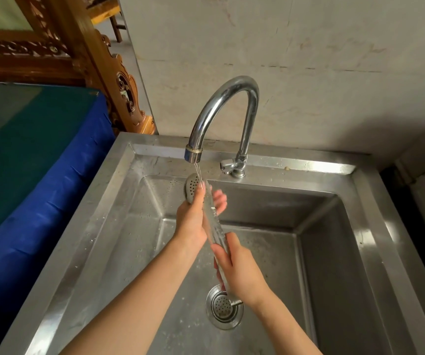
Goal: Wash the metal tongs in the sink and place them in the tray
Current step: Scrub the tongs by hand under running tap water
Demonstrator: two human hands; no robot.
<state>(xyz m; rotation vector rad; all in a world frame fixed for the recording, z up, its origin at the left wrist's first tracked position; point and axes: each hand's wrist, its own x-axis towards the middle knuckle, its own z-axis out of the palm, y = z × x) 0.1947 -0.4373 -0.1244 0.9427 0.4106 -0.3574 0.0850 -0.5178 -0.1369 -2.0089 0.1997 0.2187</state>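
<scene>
Evidently mid-wash: left hand [192,219] and right hand [243,271] gripped the metal tongs [215,221] under the 12 o'clock faucet [228,98]; tray step undone

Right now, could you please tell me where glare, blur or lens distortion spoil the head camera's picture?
In the head view, bright glare sits on the sink's rear rim and along the faucet; also in the head view, running water smears the metal tongs and the far fingers of the left hand look blurred, while the right hand is sharp; its wide lens splays the sink's edges.
</scene>
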